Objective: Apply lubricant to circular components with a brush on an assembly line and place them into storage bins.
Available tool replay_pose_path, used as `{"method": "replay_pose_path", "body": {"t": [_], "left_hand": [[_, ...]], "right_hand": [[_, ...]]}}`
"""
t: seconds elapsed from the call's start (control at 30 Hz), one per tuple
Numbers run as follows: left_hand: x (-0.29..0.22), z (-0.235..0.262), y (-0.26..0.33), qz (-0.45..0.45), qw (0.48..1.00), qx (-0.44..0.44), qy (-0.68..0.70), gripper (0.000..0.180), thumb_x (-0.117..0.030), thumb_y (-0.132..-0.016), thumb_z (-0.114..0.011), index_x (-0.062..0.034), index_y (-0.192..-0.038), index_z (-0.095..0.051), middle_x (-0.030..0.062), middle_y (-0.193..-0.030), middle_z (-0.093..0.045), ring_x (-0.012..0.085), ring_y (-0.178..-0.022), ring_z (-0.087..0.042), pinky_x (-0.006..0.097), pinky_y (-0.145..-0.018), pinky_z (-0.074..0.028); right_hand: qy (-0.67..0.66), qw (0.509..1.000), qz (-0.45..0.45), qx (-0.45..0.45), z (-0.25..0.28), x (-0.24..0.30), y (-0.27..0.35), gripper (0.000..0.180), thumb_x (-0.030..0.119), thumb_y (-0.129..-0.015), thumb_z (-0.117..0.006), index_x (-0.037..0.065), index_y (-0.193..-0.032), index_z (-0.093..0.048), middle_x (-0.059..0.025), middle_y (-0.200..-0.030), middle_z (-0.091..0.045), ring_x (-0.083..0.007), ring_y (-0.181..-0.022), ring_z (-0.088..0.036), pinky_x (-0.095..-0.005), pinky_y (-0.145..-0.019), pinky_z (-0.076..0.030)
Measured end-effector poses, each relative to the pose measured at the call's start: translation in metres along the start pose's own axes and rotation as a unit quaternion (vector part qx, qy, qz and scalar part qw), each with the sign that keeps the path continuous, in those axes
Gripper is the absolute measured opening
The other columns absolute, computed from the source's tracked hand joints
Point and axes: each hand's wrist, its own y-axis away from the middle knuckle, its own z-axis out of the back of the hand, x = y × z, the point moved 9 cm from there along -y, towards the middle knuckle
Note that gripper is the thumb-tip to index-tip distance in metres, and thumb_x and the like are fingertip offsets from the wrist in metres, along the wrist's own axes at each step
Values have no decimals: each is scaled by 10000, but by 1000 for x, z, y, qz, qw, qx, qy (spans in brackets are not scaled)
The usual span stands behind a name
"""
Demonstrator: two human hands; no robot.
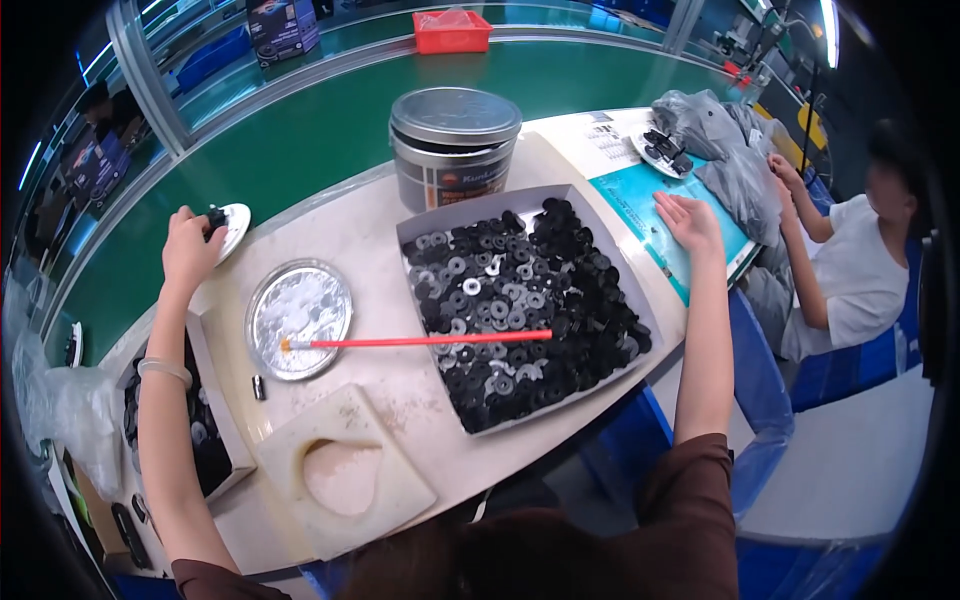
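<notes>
At the table's (pixel 372 225) far left edge, a worker's left hand (pixel 192 248) pinches a black part (pixel 216 217) on a white disc (pixel 239 228); the right hand (pixel 690 220) opens, empty, above a blue mat (pixel 622 197) toward the right edge. Between them, a red-handled brush (pixel 420 341) spans a round metal dish (pixel 297 305) and a box (pixel 612 240) of washers.

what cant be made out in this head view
Head view: exact grip of the left hand at the white disc; the hand hides it.
Head view: contents of the tin; its lid covers them.
Head view: lower layers in the shallow box; upper rings cover them.
Head view: part of the left-side box; the left forearm blocks it.
Head view: what the dark cylinder is; too small.
</notes>
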Motion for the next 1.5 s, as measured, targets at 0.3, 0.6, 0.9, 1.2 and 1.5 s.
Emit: {"method": "replay_pose_path", "body": {"t": [0.3,0.6,0.9,1.2,1.5], "left_hand": [[66,-31,-41,201,975,89,-33,261,-263,-708,-634,-38,-840,-644,139,-927,-627,293,-826,-605,376,-719,-477],[67,-7,-16,114,992,14,-57,329,-214,-718,-614,-33,-990,-582,127,-987,-569,285,-902,-568,364,-756,-466],[18,99,69,9,997,-78,10,250,-197,-767,-603,-55,-971,-579,87,-811,-531,250,-754,-539,338,-631,-433],[-189,208,233,-445,839,-260,174,280,-131,-652,-646,-131,-933,-633,-22,-768,-485,127,-660,-459,325,-682,-333],[-210,188,270,-481,852,-83,190,274,-346,-737,-597,-126,-898,-572,-16,-894,-491,129,-812,-449,336,-757,-310]], "right_hand": [[-131,991,-13,12,-18,1,-41,364,46,-851,-379,-69,-1193,-333,-175,-1269,-367,-275,-1225,-332,-488,-1017,-252],[-37,986,42,-159,1,14,-35,249,171,-863,-457,26,-1066,-464,-94,-1073,-479,-282,-1048,-455,-466,-917,-375],[215,958,172,86,-44,72,94,304,230,-875,-428,5,-1057,-522,-111,-1008,-577,-198,-891,-579,-332,-751,-492],[309,858,-50,408,-191,-67,297,279,202,-811,-580,-32,-963,-585,-93,-965,-580,-134,-882,-554,-254,-766,-446],[398,762,-136,493,-238,-141,352,229,154,-810,-592,-46,-920,-601,-61,-823,-612,-95,-726,-573,-206,-636,-456]]}}
